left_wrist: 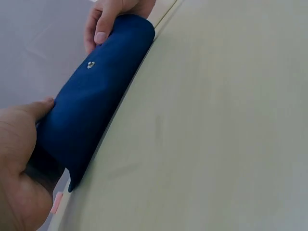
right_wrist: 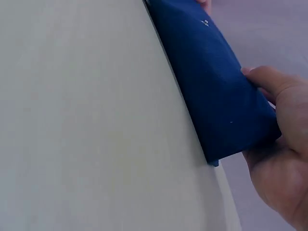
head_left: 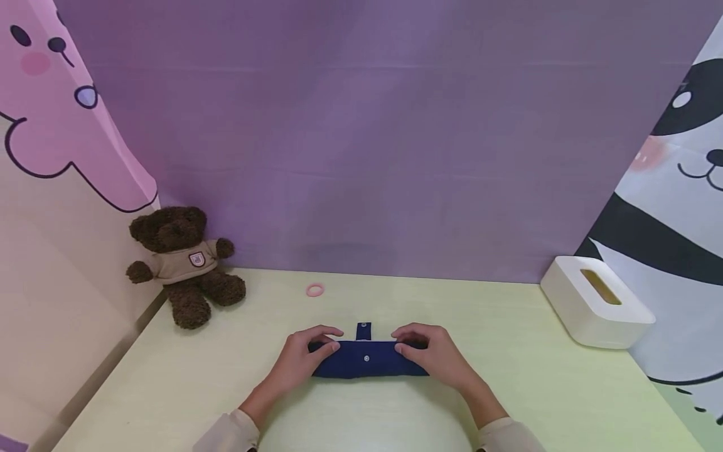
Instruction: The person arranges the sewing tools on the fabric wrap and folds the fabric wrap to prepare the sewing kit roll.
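Note:
A long navy folded fabric pouch (head_left: 369,367) lies crosswise near the middle of the table, a metal snap at the centre of its front. Behind its far edge a short strap (head_left: 364,331) with a second snap sticks out. My left hand (head_left: 302,355) grips the pouch's left end, thumb on the near face and fingers over the far side. At the opposite end, my right hand (head_left: 437,355) holds it the same way. Both wrist views show the pouch (left_wrist: 91,101) with a thumb (right_wrist: 267,79) along its top edge. The fingers behind the fabric are partly hidden.
A pink ring (head_left: 315,290) lies on the table beyond the pouch. At the back left sits a brown teddy bear (head_left: 186,267) in a beige top. A white tissue box (head_left: 599,301) stands at the back right. A purple cloth (head_left: 373,138) hangs behind the table.

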{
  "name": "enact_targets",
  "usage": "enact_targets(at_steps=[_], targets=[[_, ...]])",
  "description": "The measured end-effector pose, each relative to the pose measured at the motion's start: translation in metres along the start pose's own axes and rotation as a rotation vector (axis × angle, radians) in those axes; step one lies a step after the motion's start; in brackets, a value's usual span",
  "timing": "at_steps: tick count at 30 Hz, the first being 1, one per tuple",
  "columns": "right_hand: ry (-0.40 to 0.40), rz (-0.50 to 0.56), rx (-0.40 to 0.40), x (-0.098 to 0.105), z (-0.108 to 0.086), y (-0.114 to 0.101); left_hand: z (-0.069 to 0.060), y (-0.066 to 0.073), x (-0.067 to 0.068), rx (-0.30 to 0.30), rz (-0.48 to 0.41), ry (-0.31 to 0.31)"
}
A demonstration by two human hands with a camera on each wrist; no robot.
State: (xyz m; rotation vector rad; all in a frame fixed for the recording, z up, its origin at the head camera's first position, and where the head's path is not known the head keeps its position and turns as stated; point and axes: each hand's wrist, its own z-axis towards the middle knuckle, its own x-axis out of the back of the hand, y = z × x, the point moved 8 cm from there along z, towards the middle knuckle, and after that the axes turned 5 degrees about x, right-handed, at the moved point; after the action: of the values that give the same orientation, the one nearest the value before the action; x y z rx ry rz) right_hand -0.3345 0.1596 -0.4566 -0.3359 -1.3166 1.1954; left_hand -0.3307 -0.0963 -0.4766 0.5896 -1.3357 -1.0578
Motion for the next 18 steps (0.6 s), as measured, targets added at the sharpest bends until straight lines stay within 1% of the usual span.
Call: enact_targets(at_steps=[2,6,9,13,18], targets=[[0.006,0.004,-0.011,0.0,0.003,0.005,0.003,-0.001,0.001,0.007,0.006,0.013],[-0.004,0.0,-0.036,-0.003,0.007,0.012,0.007,-0.003,0.001,0.023,0.045,0.026],[-0.004,-0.015,-0.072,-0.004,0.009,0.018,0.009,-0.005,-0.001,0.016,0.091,0.026],[0.005,-0.054,-0.109,-0.006,0.01,0.023,0.011,-0.004,-0.005,-0.017,0.148,0.005],[0.007,-0.096,-0.113,-0.009,0.011,0.023,0.011,0.0,-0.007,-0.053,0.2,-0.05]])
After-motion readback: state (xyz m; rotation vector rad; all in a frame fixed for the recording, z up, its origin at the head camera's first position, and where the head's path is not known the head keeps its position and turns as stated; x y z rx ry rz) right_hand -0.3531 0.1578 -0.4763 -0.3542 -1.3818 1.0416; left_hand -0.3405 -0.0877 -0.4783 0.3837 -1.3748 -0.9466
